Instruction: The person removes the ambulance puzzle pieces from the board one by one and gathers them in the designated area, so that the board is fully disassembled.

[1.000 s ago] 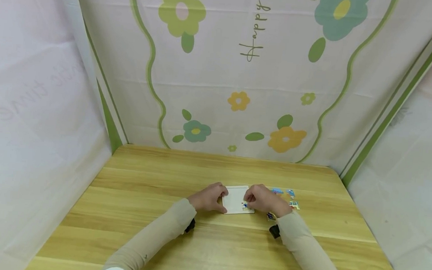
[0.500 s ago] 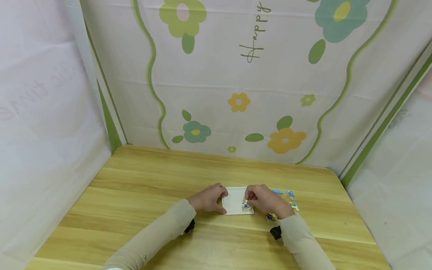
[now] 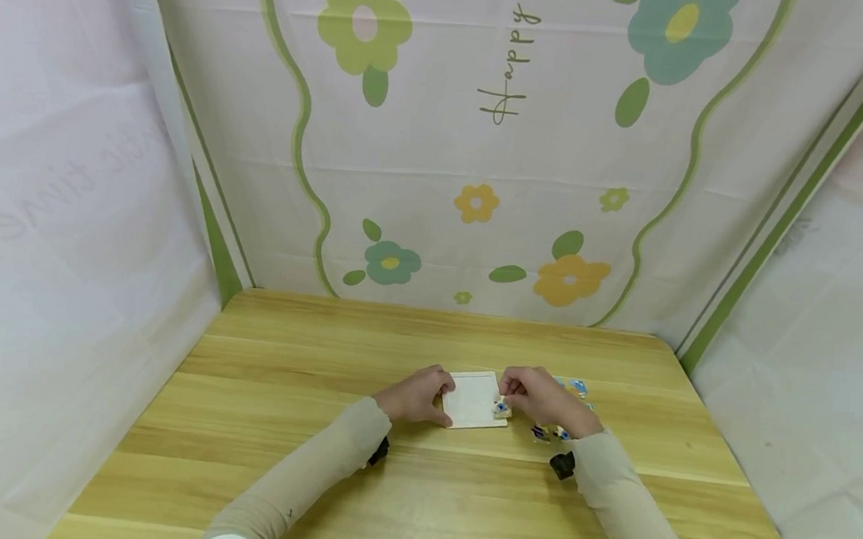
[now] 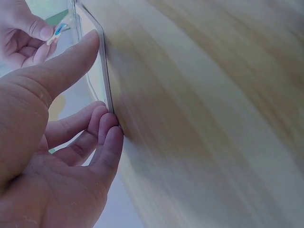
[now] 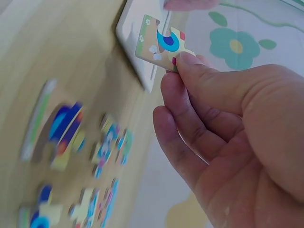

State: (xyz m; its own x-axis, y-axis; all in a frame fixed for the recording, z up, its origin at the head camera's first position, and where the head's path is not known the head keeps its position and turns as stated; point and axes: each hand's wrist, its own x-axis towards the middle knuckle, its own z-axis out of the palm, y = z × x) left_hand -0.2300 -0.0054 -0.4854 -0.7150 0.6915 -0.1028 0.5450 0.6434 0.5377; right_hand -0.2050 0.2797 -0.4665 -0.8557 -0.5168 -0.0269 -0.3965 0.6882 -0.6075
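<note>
My left hand (image 3: 415, 395) grips the left side of a shallow white puzzle tray (image 3: 470, 402), its thumb and fingers spread at the two corners. In the left wrist view, the thumb and fingertips press against the tray's edge (image 4: 105, 71). Between thumb and forefinger, my right hand (image 3: 539, 396) pinches a jigsaw piece (image 5: 161, 44) with a blue ring, small white flowers and a green border. That piece overlaps the tray's right edge in the head view. No other piece shows on the visible part of the tray floor.
Several loose jigsaw pieces (image 5: 64, 130) lie on the wooden table (image 3: 320, 354) right of the tray, partly hidden by my right hand and wrist in the head view. A flower-printed cloth (image 3: 441, 136) stands behind the table, with cloth walls at both sides.
My right hand has shifted rightward with the jigsaw piece, from the tray's lower right corner to its right edge. The left hand and tray stay put.
</note>
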